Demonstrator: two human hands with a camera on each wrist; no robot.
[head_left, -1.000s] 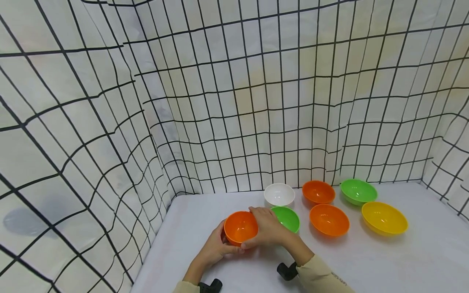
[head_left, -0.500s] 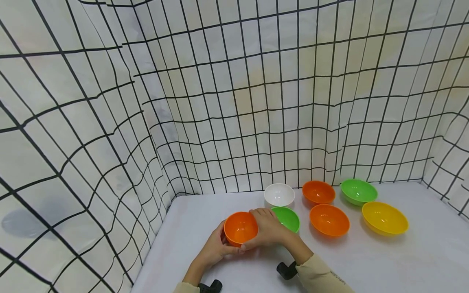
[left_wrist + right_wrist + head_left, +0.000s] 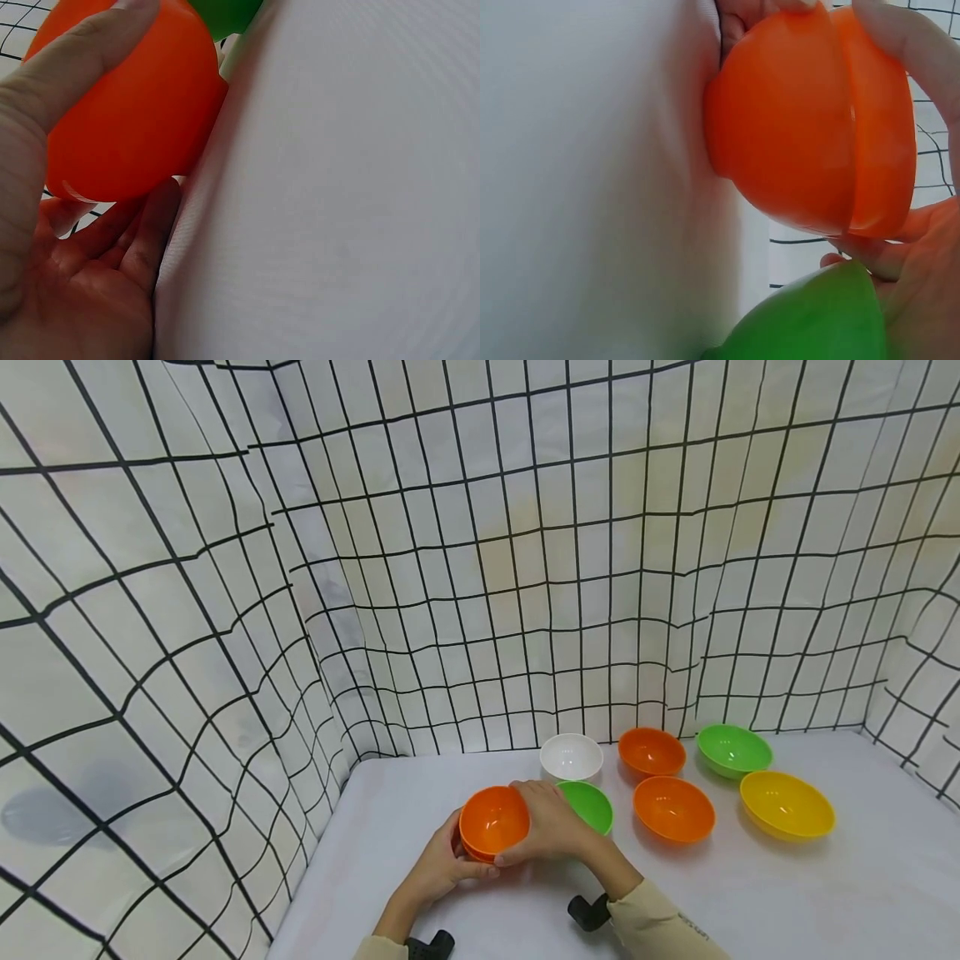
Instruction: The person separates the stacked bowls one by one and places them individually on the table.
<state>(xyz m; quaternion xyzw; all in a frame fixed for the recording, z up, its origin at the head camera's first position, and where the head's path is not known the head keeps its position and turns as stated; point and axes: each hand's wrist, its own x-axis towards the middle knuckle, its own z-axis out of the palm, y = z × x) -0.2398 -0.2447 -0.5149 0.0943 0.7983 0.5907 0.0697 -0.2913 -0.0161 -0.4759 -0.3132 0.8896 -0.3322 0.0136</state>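
Note:
Two nested orange bowls stand on the white table, low in the head view. The upper orange bowl sits partly inside the lower orange bowl, whose foot rests on the cloth in the right wrist view. My right hand grips the upper bowl by its right side, thumb at the near rim. Around the left side of the lower bowl, my left hand curls its fingers and thumb. Just behind my right hand is a small green bowl, partly covered by it.
A white bowl is at the back. To the right are two more orange bowls, one rear and one nearer, a large green bowl and a yellow bowl. Grid-lined white cloth walls enclose the table.
The upper orange bowl has risen slightly and tilted in my right hand, so more of the lower bowl shows beneath its rim. My left hand has hardly moved.

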